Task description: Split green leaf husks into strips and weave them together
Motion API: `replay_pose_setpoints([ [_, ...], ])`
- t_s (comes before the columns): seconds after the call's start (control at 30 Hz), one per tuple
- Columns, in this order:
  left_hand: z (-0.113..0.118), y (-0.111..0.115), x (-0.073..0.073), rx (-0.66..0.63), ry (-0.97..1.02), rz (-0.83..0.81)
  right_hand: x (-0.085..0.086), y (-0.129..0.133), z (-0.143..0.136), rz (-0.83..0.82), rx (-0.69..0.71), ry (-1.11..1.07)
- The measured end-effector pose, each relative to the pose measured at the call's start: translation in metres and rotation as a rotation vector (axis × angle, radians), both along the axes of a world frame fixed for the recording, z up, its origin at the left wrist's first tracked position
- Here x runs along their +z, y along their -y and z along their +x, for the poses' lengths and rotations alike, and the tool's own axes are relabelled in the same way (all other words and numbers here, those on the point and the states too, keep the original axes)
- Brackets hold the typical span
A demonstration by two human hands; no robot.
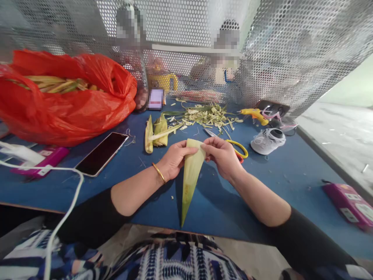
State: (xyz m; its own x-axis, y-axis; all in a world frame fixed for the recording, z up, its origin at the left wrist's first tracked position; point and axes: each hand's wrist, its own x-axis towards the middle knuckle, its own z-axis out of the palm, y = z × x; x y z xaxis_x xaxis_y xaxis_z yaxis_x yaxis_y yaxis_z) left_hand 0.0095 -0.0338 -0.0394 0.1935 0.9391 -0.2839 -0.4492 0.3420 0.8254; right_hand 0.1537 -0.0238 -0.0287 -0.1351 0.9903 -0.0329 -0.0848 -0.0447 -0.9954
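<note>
A pale green corn husk hangs between my hands, its wide end up and its dark green tip pointing down toward the table's front edge. My left hand pinches the wide end from the left, thumb lying across the front. On the other corner, my right hand grips with thumb and fingertips. Just beyond my right hand lie scissors with yellow and red handles, partly hidden by it. Folded corn husks rest past my left hand, a loose strip across them. Behind these spreads a pile of husk scraps.
A red plastic bag of husks fills the back left. A phone, white cable and purple box lie left. On the right are a yellow glue gun, white spool and another purple box. A perforated metal screen stands behind.
</note>
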Motion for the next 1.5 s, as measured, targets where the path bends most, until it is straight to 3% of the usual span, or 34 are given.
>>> replay_pose_setpoints([
  [0.17,0.001,0.001,-0.001,0.015,-0.042,-0.037,-0.003,0.000,-0.001,0.115,0.038,0.108],
  [0.27,0.002,0.001,-0.003,0.085,-0.078,-0.036,-0.005,-0.001,-0.002,0.126,0.034,0.133],
  [0.6,0.004,0.001,-0.003,0.097,-0.100,-0.057,-0.011,-0.002,0.000,0.183,0.036,0.184],
  [1.2,0.005,-0.001,-0.007,0.145,-0.253,0.025,-0.010,-0.003,0.002,0.140,0.092,0.159],
  [1.4,0.007,0.001,-0.007,0.140,-0.196,0.004,-0.014,0.000,0.001,0.353,0.016,0.350],
  [1.5,0.006,0.000,-0.007,0.157,-0.168,0.037,-0.011,0.002,-0.003,0.248,-0.017,0.236],
])
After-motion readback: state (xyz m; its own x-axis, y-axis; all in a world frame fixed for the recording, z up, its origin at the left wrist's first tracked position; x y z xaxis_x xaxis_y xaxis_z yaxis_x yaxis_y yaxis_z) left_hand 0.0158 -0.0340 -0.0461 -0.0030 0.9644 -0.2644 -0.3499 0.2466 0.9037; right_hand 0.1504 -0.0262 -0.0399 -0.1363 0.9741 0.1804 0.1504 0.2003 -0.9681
